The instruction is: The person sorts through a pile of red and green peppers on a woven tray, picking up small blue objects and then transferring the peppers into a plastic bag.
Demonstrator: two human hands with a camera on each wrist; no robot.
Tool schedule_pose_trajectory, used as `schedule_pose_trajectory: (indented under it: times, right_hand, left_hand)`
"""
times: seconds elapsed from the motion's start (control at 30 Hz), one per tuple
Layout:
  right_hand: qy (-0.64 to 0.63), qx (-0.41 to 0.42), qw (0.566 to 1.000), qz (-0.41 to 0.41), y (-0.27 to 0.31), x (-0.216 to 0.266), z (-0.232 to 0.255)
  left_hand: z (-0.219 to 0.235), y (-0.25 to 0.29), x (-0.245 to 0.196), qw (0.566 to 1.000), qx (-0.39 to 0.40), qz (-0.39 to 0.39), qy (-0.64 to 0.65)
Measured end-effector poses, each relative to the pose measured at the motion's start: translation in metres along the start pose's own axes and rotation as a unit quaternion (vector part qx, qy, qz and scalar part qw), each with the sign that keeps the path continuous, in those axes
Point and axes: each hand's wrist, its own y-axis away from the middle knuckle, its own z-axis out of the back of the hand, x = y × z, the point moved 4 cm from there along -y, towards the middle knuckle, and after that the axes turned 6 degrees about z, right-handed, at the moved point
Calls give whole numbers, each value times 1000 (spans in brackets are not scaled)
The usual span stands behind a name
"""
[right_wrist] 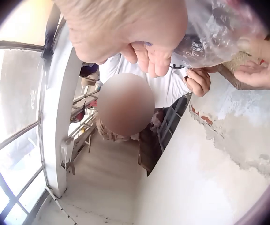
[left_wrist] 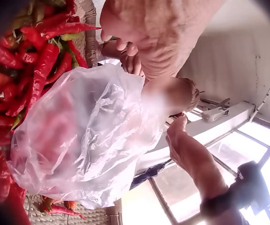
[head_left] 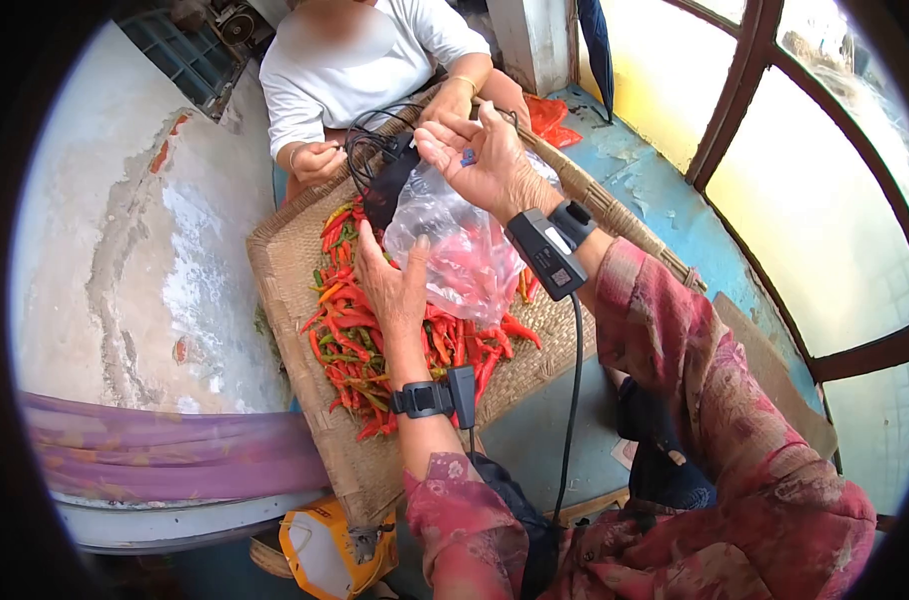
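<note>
My right hand (head_left: 485, 165) is raised palm up over the far part of a clear plastic bag (head_left: 455, 245), its fingers loosely bent. A small blue piece (head_left: 469, 157) lies on that palm, too small to identify. My left hand (head_left: 393, 290) is held upright at the bag's near left side, thumb and fingers spread and nothing gripped. Reddish contents show through the crinkled bag, which sits on a heap of red chili peppers (head_left: 350, 335) mixed with some green ones. In the left wrist view, the bag (left_wrist: 86, 136) stands beside the peppers (left_wrist: 43, 70).
The peppers lie on a woven tray (head_left: 285, 275). Across it sits a person in a white shirt (head_left: 375, 60), near black cables (head_left: 370, 150). An orange-red bag (head_left: 553, 122) lies on the blue floor behind. A yellow bag (head_left: 340, 545) stands below the tray's near left corner.
</note>
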Motion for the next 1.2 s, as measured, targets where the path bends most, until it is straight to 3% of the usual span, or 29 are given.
schedule_pose_trajectory:
  times: [0.1, 0.2, 0.23, 0.3, 0.43, 0.47, 0.53, 0.6, 0.67, 0.73, 0.8, 0.93, 0.97, 1.07, 1.1, 1.17, 1.2]
  right_hand:
    - [-6, 4, 1000, 4, -7, -13, -11]
    - [-12, 8, 1000, -8, -8, -20, -13]
    - [0, 9, 1000, -10, -7, -20, -11]
    - [27, -2, 1000, -14, -5, -16, -2]
    - [89, -75, 993, -17, 9, 7, 32]
    - [89, -77, 993, -15, 15, 13, 37]
    - [171, -159, 972, -32, 28, 21, 56]
    - [192, -191, 962, -35, 40, 23, 68]
    - [228, -210, 949, -52, 54, 24, 80]
    - [228, -212, 949, -51, 67, 21, 86]
    - [226, -221, 946, -75, 83, 15, 92]
    - [198, -237, 945, -106, 102, 1, 101]
    - [189, -247, 945, -105, 103, 0, 104]
    - [214, -233, 946, -74, 102, 4, 103]
    - [213, -235, 946, -74, 102, 5, 100]
    - [211, -265, 941, -16, 101, 11, 97]
    - [209, -267, 941, -15, 102, 11, 97]
  left_hand:
    - [-13, 2, -11, 994, 92, 9, 62]
    - [-23, 12, -34, 980, 131, -147, -23]
    - [-25, 16, -37, 980, 131, -145, -24]
    - [-26, 29, -53, 962, 124, -238, -40]
    - [-22, 45, -69, 949, 116, -275, -102]
    - [-21, 49, -70, 948, 118, -276, -100]
    - [-19, 56, -73, 943, 174, -248, -135]
    - [-20, 62, -69, 947, 169, -241, -132]
    - [-26, 64, -53, 973, 165, -133, -94]
    - [-23, 64, -55, 976, 174, -97, -93]
    - [-14, 62, -55, 993, 80, -42, -75]
    - [-14, 67, -54, 977, 138, -31, -160]
    - [-21, 69, -45, 972, 209, -8, -102]
    - [-23, 72, -43, 965, 234, -19, -117]
    - [-22, 74, -44, 965, 236, -18, -117]
    - [-12, 75, -55, 986, 131, -76, -68]
    - [-11, 77, -59, 986, 133, -77, -68]
